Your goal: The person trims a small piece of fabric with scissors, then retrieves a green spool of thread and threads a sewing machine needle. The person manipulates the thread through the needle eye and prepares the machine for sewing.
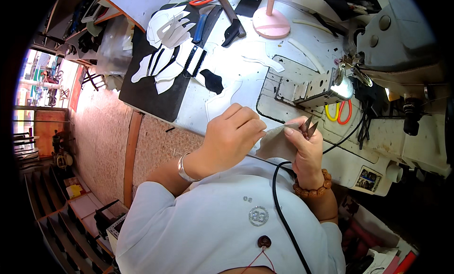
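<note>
Grey piece (278, 144) in hand, left of the sewing machine (399, 44)
Right hand (307, 150) has its grip clamped on it plus some pointy snips (313, 130); left hand (232, 138) is curled by its edge, can't tell if it's pinching anything. White cutouts (164, 86) sit farther left of the machine.

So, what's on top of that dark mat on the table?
White cut-out pieces lie overlapping on the dark mat, with black strips among them. The mat's surface beneath the pieces is covered, so I can't tell whether anything else lies there.
</note>
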`<state>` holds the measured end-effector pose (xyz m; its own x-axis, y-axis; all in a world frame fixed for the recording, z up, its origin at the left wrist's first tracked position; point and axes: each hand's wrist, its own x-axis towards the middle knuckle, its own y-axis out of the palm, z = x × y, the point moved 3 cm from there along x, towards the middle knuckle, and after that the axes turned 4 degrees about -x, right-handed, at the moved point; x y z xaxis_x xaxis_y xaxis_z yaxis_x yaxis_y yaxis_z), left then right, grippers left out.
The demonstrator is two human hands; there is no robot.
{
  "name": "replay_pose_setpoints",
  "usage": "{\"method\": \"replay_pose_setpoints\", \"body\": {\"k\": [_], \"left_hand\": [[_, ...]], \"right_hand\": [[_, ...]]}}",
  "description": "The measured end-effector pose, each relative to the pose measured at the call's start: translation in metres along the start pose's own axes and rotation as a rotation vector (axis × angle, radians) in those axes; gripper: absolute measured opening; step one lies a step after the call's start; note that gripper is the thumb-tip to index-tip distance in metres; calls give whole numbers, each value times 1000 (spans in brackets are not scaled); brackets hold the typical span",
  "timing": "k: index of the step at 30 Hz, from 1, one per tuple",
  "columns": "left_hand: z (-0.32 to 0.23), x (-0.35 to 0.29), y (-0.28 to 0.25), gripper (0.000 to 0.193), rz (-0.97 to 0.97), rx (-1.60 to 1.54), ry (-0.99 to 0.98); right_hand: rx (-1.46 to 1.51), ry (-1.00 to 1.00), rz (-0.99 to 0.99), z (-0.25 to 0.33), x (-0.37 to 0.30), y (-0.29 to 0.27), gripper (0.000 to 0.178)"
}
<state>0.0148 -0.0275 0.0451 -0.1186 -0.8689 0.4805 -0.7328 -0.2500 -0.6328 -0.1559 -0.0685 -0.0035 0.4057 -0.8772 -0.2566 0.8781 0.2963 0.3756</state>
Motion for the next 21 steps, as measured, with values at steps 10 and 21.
{"method": "replay_pose_setpoints", "body": {"k": [10, 21], "left_hand": [[-6, -4, -2, 23, -7, -96, 8], [4, -8, 6, 18, 78, -139, -40]], "right_hand": [[65, 46, -1, -3, -1, 0, 11], [40, 50, 48, -3, -4, 3, 9]]}}
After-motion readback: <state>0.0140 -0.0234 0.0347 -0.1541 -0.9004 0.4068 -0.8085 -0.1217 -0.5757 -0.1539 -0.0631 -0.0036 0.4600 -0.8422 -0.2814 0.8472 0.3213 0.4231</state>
